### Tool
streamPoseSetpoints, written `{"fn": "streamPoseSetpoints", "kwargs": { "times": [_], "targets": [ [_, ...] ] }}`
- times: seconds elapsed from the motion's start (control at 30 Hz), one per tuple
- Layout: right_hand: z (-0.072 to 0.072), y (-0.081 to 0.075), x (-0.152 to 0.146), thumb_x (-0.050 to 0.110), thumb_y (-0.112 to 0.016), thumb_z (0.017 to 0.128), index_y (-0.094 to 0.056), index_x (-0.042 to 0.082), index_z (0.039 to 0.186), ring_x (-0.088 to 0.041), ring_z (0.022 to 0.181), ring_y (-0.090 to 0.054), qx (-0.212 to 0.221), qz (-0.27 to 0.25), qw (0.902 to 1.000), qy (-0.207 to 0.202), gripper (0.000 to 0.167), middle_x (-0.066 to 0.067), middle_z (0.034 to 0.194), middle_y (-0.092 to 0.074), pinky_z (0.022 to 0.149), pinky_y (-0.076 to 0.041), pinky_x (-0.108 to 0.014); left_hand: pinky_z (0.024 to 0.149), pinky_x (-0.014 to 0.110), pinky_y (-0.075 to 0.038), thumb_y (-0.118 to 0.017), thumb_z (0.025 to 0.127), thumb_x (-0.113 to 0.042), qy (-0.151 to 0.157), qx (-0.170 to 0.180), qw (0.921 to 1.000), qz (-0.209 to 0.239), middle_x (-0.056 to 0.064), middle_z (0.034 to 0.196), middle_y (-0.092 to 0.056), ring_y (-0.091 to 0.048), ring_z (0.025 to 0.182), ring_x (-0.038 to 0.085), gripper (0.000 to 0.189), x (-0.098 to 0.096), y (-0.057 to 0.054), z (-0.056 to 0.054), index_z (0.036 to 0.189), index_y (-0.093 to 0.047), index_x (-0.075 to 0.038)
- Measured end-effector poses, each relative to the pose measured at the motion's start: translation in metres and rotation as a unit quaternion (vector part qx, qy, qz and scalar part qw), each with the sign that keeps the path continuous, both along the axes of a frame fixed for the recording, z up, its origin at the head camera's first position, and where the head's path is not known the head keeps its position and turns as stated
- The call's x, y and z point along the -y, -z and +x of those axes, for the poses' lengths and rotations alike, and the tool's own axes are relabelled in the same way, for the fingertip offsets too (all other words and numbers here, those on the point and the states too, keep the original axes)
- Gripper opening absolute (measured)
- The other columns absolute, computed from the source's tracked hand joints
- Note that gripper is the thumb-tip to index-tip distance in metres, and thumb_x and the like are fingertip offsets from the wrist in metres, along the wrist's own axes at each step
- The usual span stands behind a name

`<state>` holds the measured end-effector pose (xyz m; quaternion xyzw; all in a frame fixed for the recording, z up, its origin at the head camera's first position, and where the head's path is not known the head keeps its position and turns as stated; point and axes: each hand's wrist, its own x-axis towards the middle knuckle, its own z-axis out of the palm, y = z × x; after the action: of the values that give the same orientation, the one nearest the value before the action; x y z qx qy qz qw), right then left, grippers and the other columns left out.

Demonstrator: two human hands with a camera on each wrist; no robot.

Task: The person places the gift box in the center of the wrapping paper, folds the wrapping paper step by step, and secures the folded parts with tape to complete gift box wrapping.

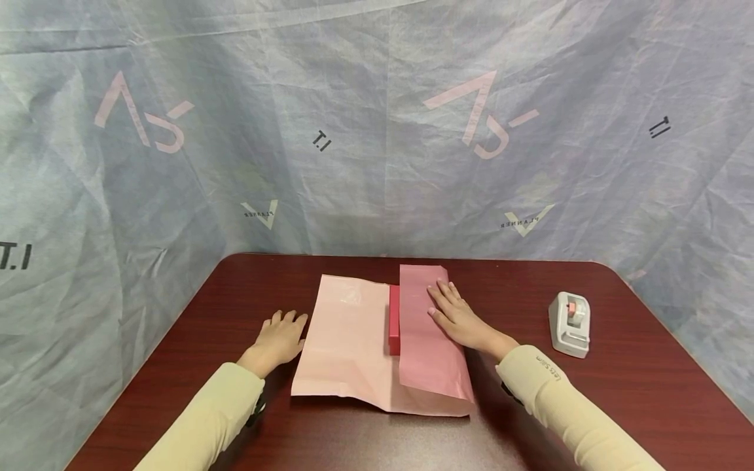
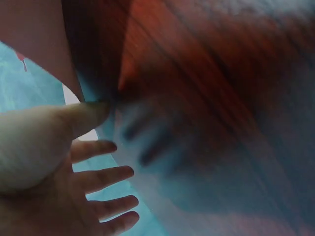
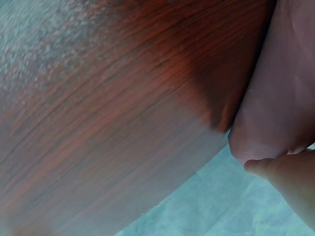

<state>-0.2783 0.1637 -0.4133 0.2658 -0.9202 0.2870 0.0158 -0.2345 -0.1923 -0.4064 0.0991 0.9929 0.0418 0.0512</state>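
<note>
A sheet of wrapping paper [image 1: 344, 340], pale pink on its upward side, lies on the table. On it sits a red box [image 1: 394, 320], of which only a narrow left strip shows. The paper's right part is folded up over the box as a darker pink flap [image 1: 425, 347], which hides the rest. My right hand [image 1: 462, 322] rests on the flap's right side with fingers extended. At the sheet's left edge is my left hand [image 1: 278, 337], fingers spread and straight. The left wrist view shows its thumb [image 2: 88, 115] right by the paper's edge.
A white tape dispenser [image 1: 569, 327] stands on the right of the dark red wooden table [image 1: 506, 278]. Behind the table hangs a grey-blue printed cloth [image 1: 377, 163], which also closes off both sides.
</note>
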Motion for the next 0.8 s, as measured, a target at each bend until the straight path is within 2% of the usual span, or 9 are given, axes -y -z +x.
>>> {"fn": "streamPoseSetpoints", "kwargs": {
  "times": [0.3, 0.37, 0.5, 0.63, 0.73, 0.8],
  "targets": [
    [0.0, 0.0, 0.0, 0.019, -0.044, 0.096, -0.027, -0.004, 0.141, -0.047, 0.137, -0.003, -0.002, -0.005, 1.0, -0.002, 0.054, -0.028, 0.149, -0.012, 0.106, -0.01, -0.062, 0.1, 0.062, -0.024, -0.042, 0.097, -0.029, 0.008, 0.058, 0.9977, 0.035, 0.025, 0.142, -0.033, -0.022, 0.13, 0.051, 0.044, 0.001, -0.002, -0.004, 0.135, -0.045, -0.008],
    [0.0, 0.0, 0.0, 0.019, -0.044, 0.096, -0.027, -0.004, 0.141, -0.047, 0.137, -0.003, -0.003, -0.005, 1.0, -0.001, 0.054, -0.028, 0.149, -0.012, 0.106, -0.009, -0.062, 0.099, 0.063, -0.024, -0.04, 0.097, -0.029, 0.021, 0.059, 0.9972, 0.041, 0.023, 0.142, -0.034, -0.023, 0.13, 0.05, 0.043, -0.001, -0.002, -0.005, 0.134, -0.045, -0.008],
    [0.0, 0.001, 0.0, 0.019, -0.044, 0.096, -0.027, -0.004, 0.141, -0.046, 0.137, -0.002, -0.004, -0.003, 1.0, 0.0, 0.054, -0.028, 0.149, -0.012, 0.106, -0.009, -0.062, 0.098, 0.063, -0.025, -0.039, 0.097, -0.02, 0.062, 0.054, 0.995, 0.057, 0.023, 0.141, -0.036, -0.025, 0.13, 0.05, 0.039, -0.007, 0.0, -0.005, 0.133, -0.047, -0.005],
    [0.0, 0.002, 0.0, 0.02, -0.044, 0.096, -0.027, -0.003, 0.141, -0.046, 0.137, -0.003, -0.005, -0.002, 1.0, 0.001, 0.054, -0.028, 0.149, -0.013, 0.106, -0.01, -0.062, 0.099, 0.061, -0.026, -0.045, 0.093, -0.015, 0.102, 0.047, 0.9911, 0.071, 0.025, 0.139, -0.038, -0.026, 0.13, 0.048, 0.041, -0.016, 0.002, -0.003, 0.131, -0.047, -0.002],
    [0.0, 0.001, 0.0, 0.019, -0.044, 0.095, -0.028, -0.003, 0.141, -0.046, 0.137, -0.003, -0.008, -0.005, 1.0, 0.001, 0.053, -0.028, 0.149, -0.013, 0.106, -0.01, -0.062, 0.1, 0.06, -0.025, -0.057, 0.086, -0.02, 0.125, 0.054, 0.9847, 0.109, 0.03, 0.138, -0.033, -0.026, 0.13, 0.048, 0.053, -0.021, 0.002, 0.0, 0.131, -0.044, 0.005],
    [0.001, 0.001, 0.0, 0.019, -0.044, 0.095, -0.028, -0.004, 0.141, -0.046, 0.137, -0.004, -0.009, -0.005, 0.9999, 0.0, 0.053, -0.028, 0.148, -0.014, 0.106, -0.011, -0.062, 0.101, 0.059, -0.023, -0.064, 0.081, -0.024, 0.129, 0.07, 0.9814, 0.124, 0.033, 0.139, -0.029, -0.024, 0.13, 0.048, 0.064, -0.024, 0.006, -0.002, 0.132, -0.04, 0.007]
  ]
}}
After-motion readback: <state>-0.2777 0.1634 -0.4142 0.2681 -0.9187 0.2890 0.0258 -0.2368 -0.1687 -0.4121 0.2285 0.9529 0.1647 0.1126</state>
